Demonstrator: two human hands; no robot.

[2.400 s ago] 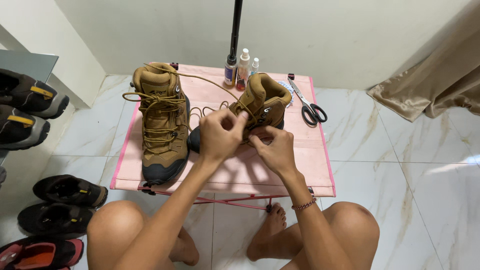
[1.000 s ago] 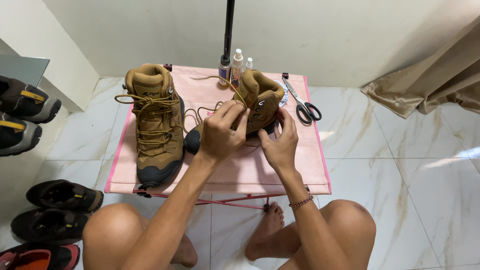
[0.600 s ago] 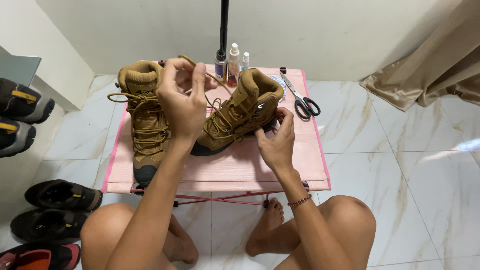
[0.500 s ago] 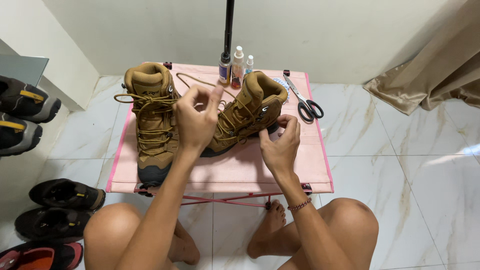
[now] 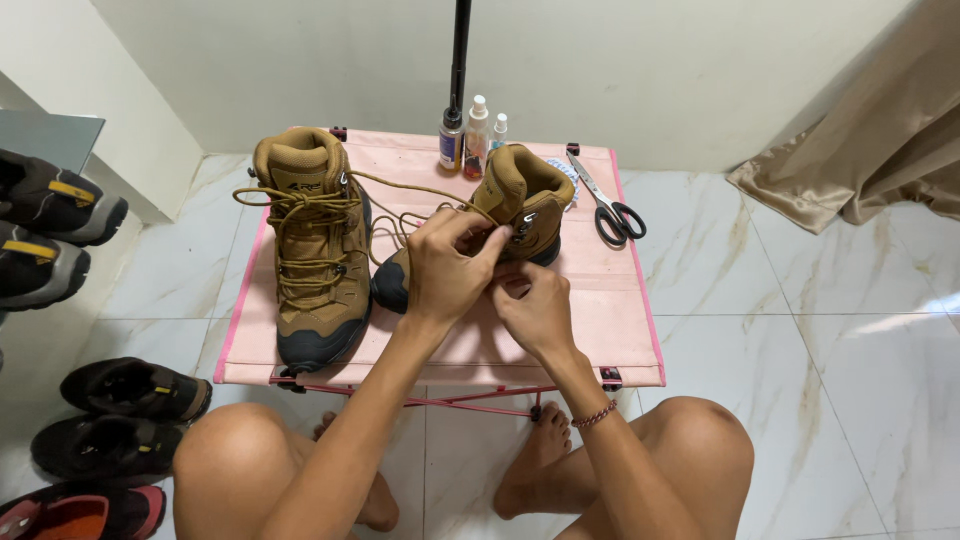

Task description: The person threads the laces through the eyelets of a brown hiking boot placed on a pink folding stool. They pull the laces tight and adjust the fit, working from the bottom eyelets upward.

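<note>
Two tan hiking boots stand on a low pink folding table (image 5: 610,320). The left boot (image 5: 308,255) is upright and fully laced. The right boot (image 5: 520,205) lies tilted toward me with its toe to the left. My left hand (image 5: 448,265) rests over its lace area, fingers pinched on the tan lace (image 5: 405,190) that loops back to the left. My right hand (image 5: 535,305) is just below, fingers curled on the boot's lace area. Most of the boot's front is hidden behind both hands.
Black-handled scissors (image 5: 610,205) lie at the table's right rear. Three small bottles (image 5: 472,135) stand at the back edge beside a black pole (image 5: 460,50). Dark shoes (image 5: 120,400) sit on the tiled floor at left, a beige curtain (image 5: 860,150) at right.
My left hand had lifted, pulling the lace up and to the left; it has come back down onto the right boot, beside my right hand.
</note>
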